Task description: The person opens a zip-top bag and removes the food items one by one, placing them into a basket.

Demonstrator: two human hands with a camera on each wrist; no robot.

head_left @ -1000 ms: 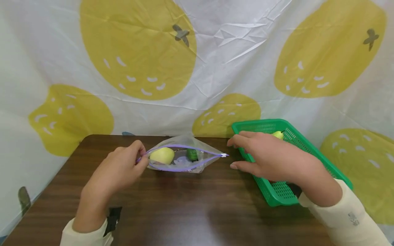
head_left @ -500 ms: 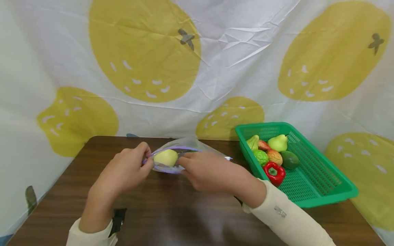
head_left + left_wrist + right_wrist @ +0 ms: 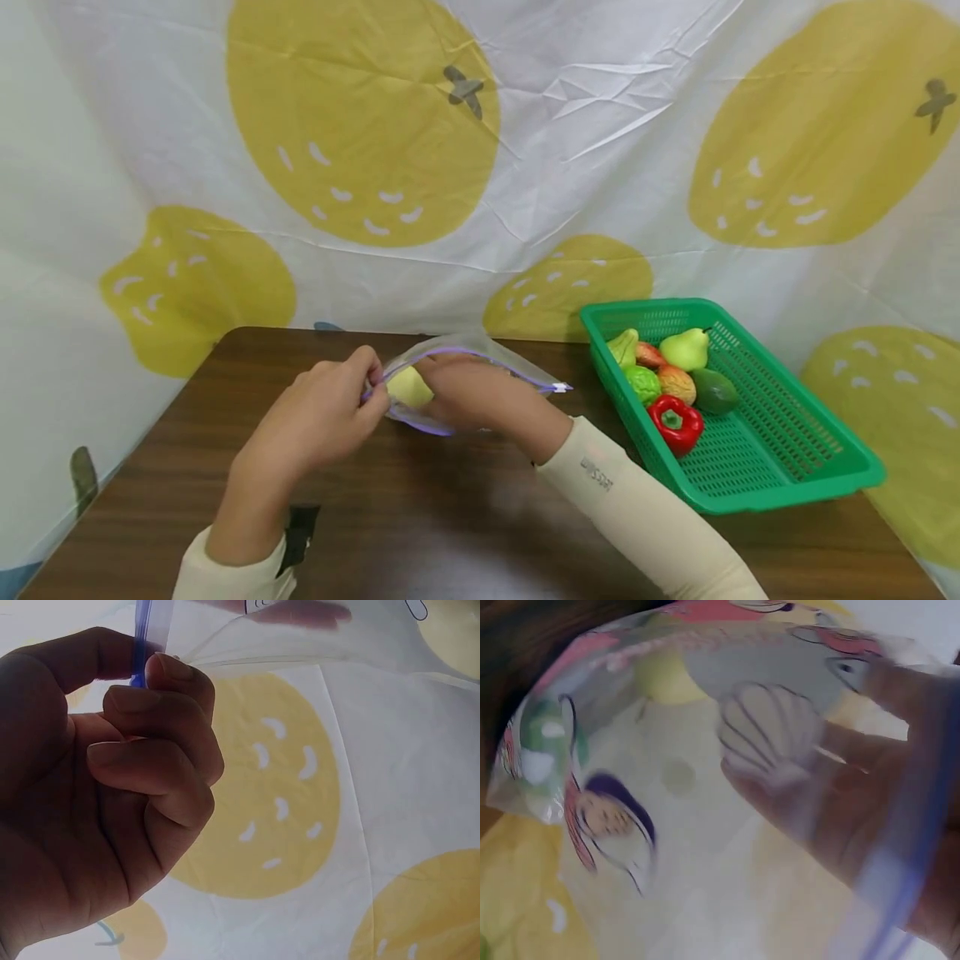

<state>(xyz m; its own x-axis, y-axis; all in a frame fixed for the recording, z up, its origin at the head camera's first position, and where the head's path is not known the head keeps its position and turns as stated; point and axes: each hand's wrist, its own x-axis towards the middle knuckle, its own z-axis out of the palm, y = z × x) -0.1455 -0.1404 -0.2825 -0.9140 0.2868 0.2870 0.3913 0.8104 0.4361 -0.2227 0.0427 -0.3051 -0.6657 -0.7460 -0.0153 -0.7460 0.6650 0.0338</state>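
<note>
A clear zip bag (image 3: 467, 340) with purple zip strips stands open on the brown table. My left hand (image 3: 311, 421) pinches its left end between thumb and curled fingers; the left wrist view has the blue-purple strip (image 3: 142, 641) in that pinch. My right hand (image 3: 487, 396) reaches through the mouth into the bag. In the right wrist view its fingers (image 3: 780, 802) extend behind the printed film, with nothing seen between them. A pale yellow-green fruit (image 3: 408, 387) lies inside, beside the right fingers. A blurred green item (image 3: 547, 742) shows through the film.
At the right stands a green basket (image 3: 840, 479) holding a red bell pepper (image 3: 677, 425), a pear (image 3: 685, 350), an avocado (image 3: 714, 392) and other produce. A white slider (image 3: 560, 387) sits at the bag's right end. A fruit-print curtain (image 3: 360, 275) hangs behind the table.
My right hand has come from over the basket, leftward and into the bag's mouth. The left hand keeps its pinch on the bag. The whole head view has shifted slightly.
</note>
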